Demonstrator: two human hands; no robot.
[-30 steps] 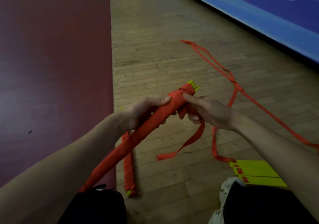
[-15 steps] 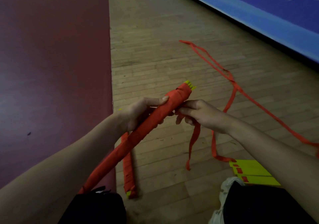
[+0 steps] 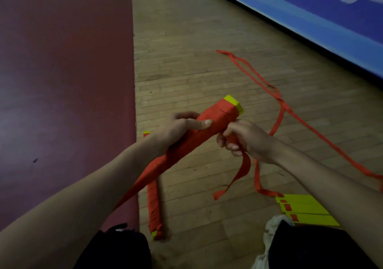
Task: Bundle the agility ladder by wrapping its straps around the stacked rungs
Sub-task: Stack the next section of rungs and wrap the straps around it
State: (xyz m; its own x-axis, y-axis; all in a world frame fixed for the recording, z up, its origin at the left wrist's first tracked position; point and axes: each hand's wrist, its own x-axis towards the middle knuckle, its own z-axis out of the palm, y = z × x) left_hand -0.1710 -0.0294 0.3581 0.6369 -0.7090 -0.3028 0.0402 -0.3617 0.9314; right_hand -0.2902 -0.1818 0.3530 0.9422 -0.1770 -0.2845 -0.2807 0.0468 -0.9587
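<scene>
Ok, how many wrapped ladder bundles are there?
2. The held bundle is in the left hand, right hand on its strap; the floor bundle lies beside the red mat. Others may be hidden.

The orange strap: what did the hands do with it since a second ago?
The right hand dropped from the top of the bundle to under it, pulling the strap down; its loose tail swung right. The bundle rolled a little. The left hand kept gripping the bundle; the second bundle stayed on the floor.
</scene>
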